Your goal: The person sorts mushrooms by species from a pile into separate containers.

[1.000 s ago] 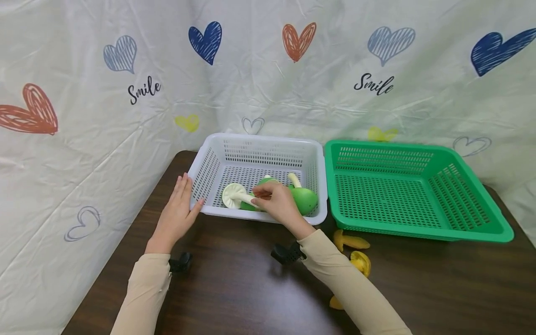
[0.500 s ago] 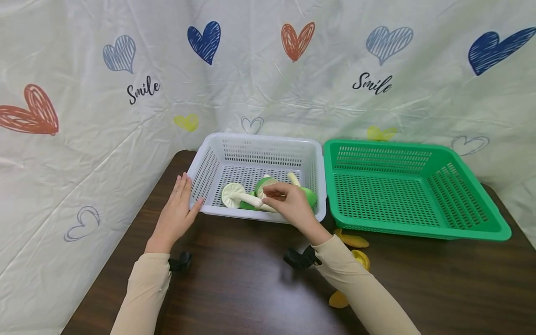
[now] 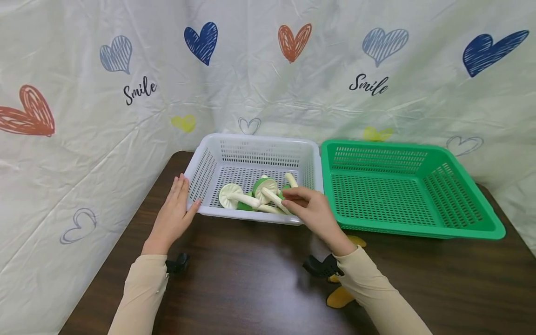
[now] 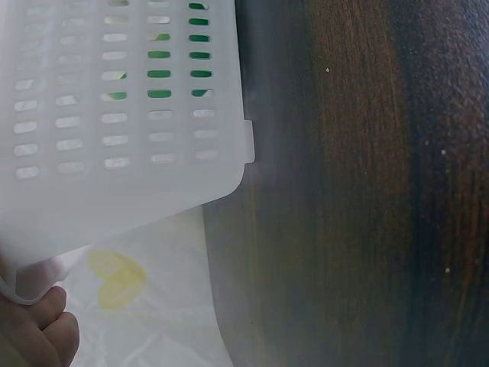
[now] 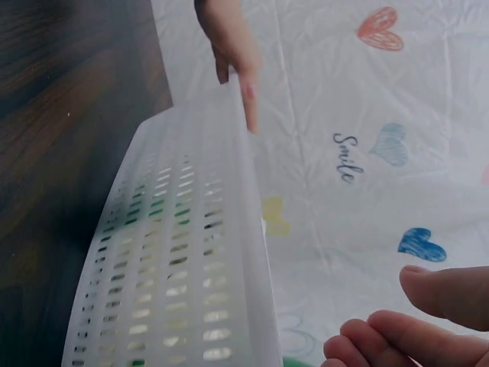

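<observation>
A white basket [image 3: 255,216] holds several toy mushrooms with green caps and pale stems. One mushroom [image 3: 229,196] shows its pale gills at the left of the pile; a middle mushroom [image 3: 266,188] lies with its stem toward my right hand. That right hand [image 3: 311,211] is over the basket's front right corner, fingers bent loosely, covering part of the pile. In the right wrist view the thumb [image 5: 451,294] stands apart from the fingers with nothing between them. My left hand [image 3: 173,216] rests against the basket's left end, fingers straight along the outside, thumb at the front corner rim.
A green basket [image 3: 418,228] stands against the white basket's right side. Yellow mushrooms [image 3: 340,298] lie on the dark wooden table [image 3: 234,274], partly covered by my right forearm. Behind the baskets hangs a white cloth [image 3: 247,83] with printed hearts.
My right hand has moved right, from over the middle of the pile to the front right corner, uncovering the middle mushroom. The left hand stays at the basket's left end.
</observation>
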A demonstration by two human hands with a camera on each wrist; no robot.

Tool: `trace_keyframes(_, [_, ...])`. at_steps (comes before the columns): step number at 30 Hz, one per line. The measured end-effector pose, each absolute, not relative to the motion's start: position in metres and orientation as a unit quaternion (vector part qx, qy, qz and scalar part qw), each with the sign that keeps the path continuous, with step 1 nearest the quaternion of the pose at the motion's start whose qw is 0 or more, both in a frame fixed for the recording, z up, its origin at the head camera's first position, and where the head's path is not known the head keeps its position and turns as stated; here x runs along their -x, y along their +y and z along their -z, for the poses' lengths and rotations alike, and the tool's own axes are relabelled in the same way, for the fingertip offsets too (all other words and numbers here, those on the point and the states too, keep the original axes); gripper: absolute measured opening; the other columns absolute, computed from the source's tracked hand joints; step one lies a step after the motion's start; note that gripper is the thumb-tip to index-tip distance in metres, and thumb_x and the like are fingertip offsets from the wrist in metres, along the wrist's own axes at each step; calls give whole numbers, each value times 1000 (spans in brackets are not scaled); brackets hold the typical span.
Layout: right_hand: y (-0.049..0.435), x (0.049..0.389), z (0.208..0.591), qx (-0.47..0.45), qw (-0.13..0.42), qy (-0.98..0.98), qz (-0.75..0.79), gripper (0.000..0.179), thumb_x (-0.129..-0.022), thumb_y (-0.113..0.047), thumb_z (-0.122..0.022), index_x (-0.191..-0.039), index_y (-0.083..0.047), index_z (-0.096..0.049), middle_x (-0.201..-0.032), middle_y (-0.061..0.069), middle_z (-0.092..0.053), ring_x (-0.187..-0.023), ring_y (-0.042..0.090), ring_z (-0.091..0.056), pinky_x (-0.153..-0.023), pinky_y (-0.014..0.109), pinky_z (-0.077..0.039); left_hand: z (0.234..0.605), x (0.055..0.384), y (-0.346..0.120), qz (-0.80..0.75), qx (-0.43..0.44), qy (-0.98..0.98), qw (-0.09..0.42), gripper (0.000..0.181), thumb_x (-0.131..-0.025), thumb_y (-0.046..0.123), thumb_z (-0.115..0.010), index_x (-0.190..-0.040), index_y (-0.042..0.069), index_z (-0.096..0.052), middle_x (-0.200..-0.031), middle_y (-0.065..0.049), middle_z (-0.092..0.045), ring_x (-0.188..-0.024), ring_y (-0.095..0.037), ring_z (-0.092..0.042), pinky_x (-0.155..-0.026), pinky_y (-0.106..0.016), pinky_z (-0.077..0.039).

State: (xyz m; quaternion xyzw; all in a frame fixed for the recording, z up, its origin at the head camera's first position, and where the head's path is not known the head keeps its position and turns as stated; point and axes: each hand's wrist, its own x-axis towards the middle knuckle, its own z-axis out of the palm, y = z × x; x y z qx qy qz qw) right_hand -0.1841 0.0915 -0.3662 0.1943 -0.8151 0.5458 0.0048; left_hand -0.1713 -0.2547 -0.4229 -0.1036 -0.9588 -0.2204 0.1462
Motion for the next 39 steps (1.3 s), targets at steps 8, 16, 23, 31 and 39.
trace_keyframes(8, [120, 166, 367, -193, 64, -831, -517, 25, -86, -8, -69, -109, 1, -68, -106, 13, -68, -95, 23, -65, -82, 34, -52, 423, 173, -252, 216, 108, -958, 152, 71, -97, 34, -49, -143, -13, -21, -153, -25, -13, -141, -38, -10, -110, -52, -18])
trace_keyframes(16, [170, 145, 373, -178, 169, -862, -443, 24, -83, 0, -69, -107, 0, -69, -103, 7, -68, -91, 15, -64, -79, 30, -53, 421, 177, -248, 220, 119, -956, 151, 72, -98, 35, -47, -144, -13, -20, -153, -27, -13, -141, -39, -9, -110, -53, -17])
trace_keyframes(23, [217, 131, 373, -158, 229, -873, -401, 26, -81, 5, -69, -106, -2, -70, -101, 8, -68, -95, -9, -56, -74, 7, -43, 422, 174, -250, 220, 123, -956, 148, 72, -98, 34, -48, -144, -13, -19, -153, -26, -12, -141, -39, -8, -111, -51, -14])
trace_keyframes(31, [269, 116, 380, -105, 263, -895, -343, 28, -81, 2, -71, -108, -4, -70, -102, -6, -65, -94, -16, -49, -74, 5, -36, 423, 170, -254, 221, 117, -958, 143, 71, -98, 33, -48, -143, -13, -19, -153, -26, -12, -142, -38, -8, -111, -51, -13])
trace_keyframes(39, [328, 107, 387, -53, 301, -901, -307, 26, -85, -3, -68, -111, -1, -68, -107, -33, -51, -98, -23, -40, -77, 4, -28, 425, 171, -253, 219, 119, -958, 140, 71, -98, 33, -47, -144, -14, -18, -153, -26, -11, -141, -39, -8, -112, -49, -10])
